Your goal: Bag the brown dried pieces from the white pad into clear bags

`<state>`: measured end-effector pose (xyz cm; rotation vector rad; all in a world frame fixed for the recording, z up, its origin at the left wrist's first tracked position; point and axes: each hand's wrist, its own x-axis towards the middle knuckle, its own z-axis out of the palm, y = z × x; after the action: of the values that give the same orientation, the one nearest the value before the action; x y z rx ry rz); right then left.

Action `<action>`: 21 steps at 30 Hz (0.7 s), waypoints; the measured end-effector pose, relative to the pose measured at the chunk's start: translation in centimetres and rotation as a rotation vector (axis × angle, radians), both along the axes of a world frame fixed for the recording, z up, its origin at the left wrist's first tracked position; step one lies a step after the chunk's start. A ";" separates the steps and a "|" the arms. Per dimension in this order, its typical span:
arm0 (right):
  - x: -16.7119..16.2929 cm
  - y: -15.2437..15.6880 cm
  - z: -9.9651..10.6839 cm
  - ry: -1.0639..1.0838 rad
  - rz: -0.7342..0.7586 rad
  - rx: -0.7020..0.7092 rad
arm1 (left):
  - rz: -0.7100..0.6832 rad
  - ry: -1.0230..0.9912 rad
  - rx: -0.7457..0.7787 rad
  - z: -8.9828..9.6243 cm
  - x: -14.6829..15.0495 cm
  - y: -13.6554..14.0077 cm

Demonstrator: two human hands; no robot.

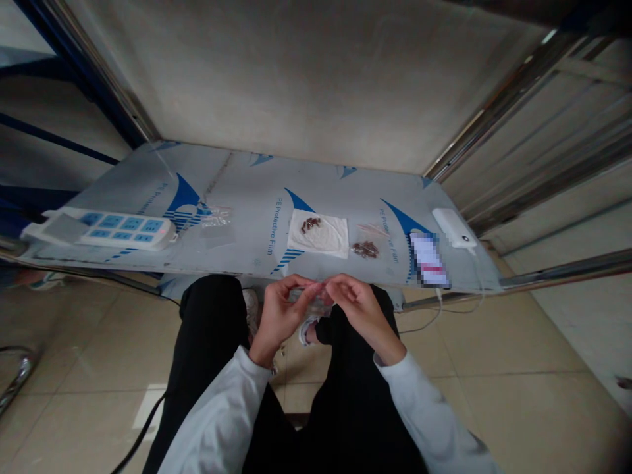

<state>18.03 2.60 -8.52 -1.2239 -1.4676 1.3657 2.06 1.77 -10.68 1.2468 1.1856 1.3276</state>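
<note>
My left hand (286, 309) and my right hand (358, 309) meet in front of the table's near edge, above my lap. Fingers and thumbs of both are pinched together on what looks like a small clear plastic bag (320, 308); the fingers partly cover it. Just beyond them on the table, a white paper napkin (330, 238) bears several small brown pieces (311, 224). Right of the napkin lies a small clear bag of similar brown pieces (365, 249), with thin pinkish strips (372, 230) behind it.
The table (247, 191) wears printed protective film. A white power strip (128, 230) lies left, near clear plastic bags (217, 217). On the right are a phone (429, 260) and a white power bank (453, 228) with cables hanging over the edge. Metal posts flank the table.
</note>
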 end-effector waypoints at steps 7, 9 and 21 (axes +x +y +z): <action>0.7 -0.5 0.8 -0.022 -0.016 0.027 | -0.132 -0.017 -0.034 1.1 -0.2 -0.4; 1.3 0.3 1.7 -0.047 0.008 0.032 | -0.178 0.050 -0.001 1.4 -0.9 -0.2; 1.7 5.1 3.1 -0.038 0.063 0.187 | -0.082 0.420 0.114 3.7 -6.6 2.3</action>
<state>19.71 7.68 -5.38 -1.0979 -1.6332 1.2202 -4.50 4.09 -6.95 1.6960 1.3413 1.1157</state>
